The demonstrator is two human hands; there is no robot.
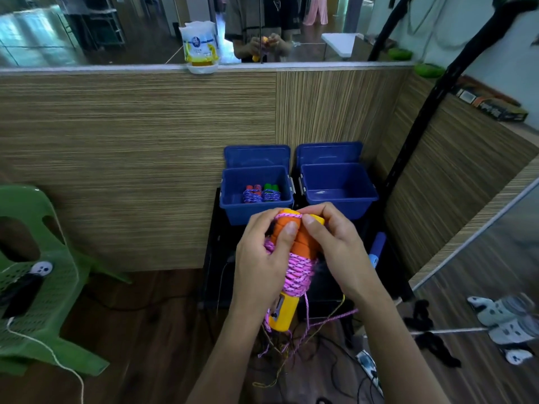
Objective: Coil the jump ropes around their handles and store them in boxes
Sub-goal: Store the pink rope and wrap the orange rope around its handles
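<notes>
My left hand (262,258) grips a pair of orange and yellow jump rope handles (302,243) held together, with pink rope (297,275) coiled round their middle. My right hand (332,240) pinches the pink rope at the handles' top end. Loose pink rope hangs below the yellow handle end (284,317). Behind the hands stand two open blue boxes. The left box (230,199) holds two coiled ropes with red and green handles (262,193). The right box (364,196) shows nothing inside.
The boxes stand on a black stand (213,258) against a wooden partition (131,158). A blue handle (377,247) lies right of my right hand. A green plastic chair (43,287) is at the left. Cables and clothes lie on the wooden floor.
</notes>
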